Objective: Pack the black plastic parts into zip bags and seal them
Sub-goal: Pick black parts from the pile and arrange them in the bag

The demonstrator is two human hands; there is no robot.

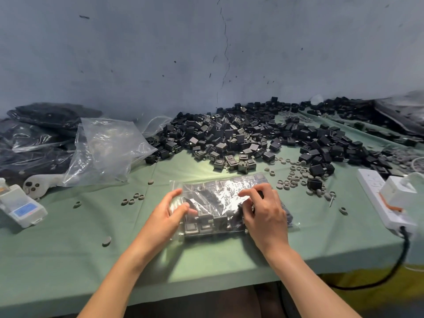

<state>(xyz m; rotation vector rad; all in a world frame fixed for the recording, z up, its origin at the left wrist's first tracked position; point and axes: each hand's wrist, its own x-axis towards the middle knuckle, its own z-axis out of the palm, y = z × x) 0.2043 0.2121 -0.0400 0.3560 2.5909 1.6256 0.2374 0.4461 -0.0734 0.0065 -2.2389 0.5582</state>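
A clear zip bag [220, 191] filled with black plastic parts lies flat on the green table cover [68, 249] in front of me. My left hand [167, 216] grips its left edge, thumb on top. My right hand [263, 210] presses down on the bag's right half with curled fingers. A large heap of loose black plastic parts [241, 136] spreads across the table behind the bag.
Empty clear bags [103, 148] lie at the left, with filled dark bags [39, 134] stacked behind them. A small white device [20, 205] sits at the far left. A white power strip [385, 198] with a black cable lies at the right. Several small grey rings [293, 177] are scattered about.
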